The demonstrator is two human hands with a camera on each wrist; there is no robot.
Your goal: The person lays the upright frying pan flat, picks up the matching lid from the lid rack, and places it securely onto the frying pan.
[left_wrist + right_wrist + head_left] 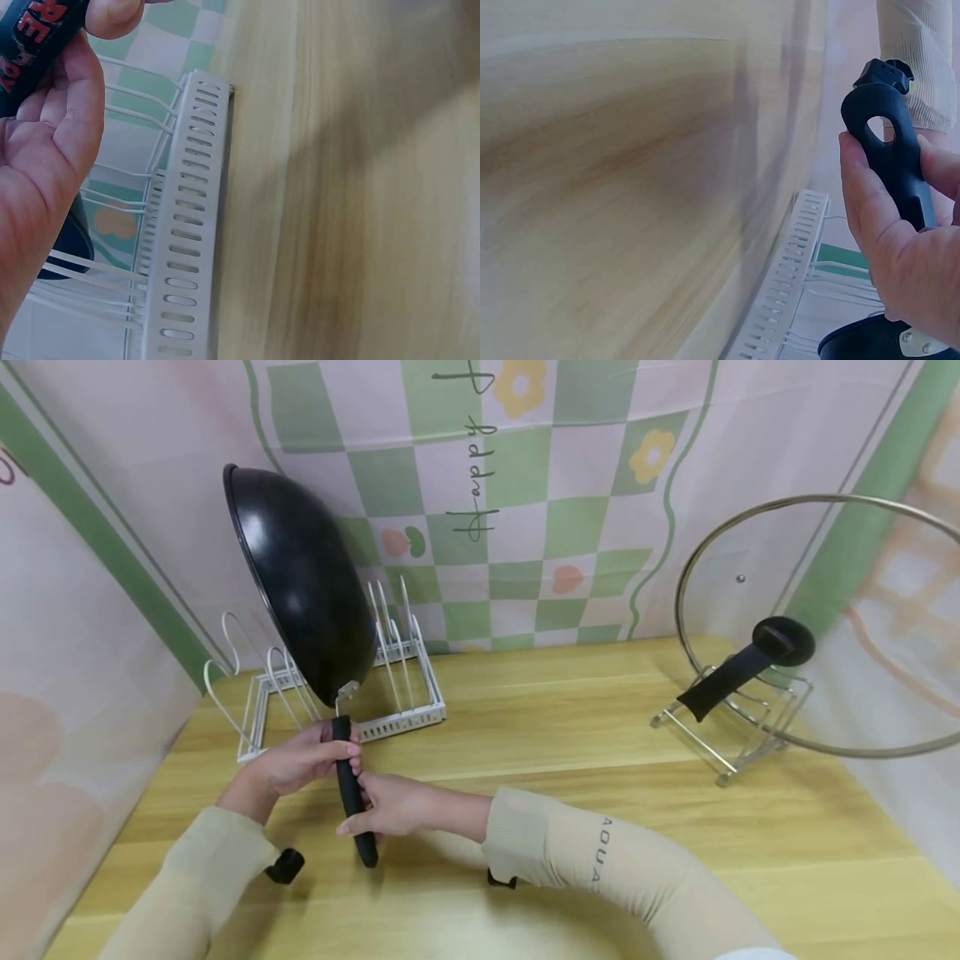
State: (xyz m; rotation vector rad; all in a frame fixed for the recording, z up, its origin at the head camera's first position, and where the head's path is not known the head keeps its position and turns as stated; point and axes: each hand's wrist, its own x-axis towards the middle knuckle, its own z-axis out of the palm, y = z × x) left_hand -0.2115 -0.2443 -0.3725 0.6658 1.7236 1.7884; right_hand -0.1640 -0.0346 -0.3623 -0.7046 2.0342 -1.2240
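A black wok [300, 577] is tilted up on its side, its long black handle [350, 789] slanting down toward me. My left hand [303, 760] grips the handle near the wok, and lower down my right hand [393, 806] pinches it close to the end. In the right wrist view, the handle's hanging hole shows above my fingers. Behind the hands stands a white wire rack [405, 720] with upright dividers. The wok's lower edge is among or in front of these wires; I cannot tell whether it rests on the rack.
At the right, a large glass lid [693, 560] with a metal rim and a black handle [723, 681] leans in a small wire stand [693, 739]. Both stands sit on a wood-grain table [540, 710]. A checked cloth [517, 535] hangs behind.
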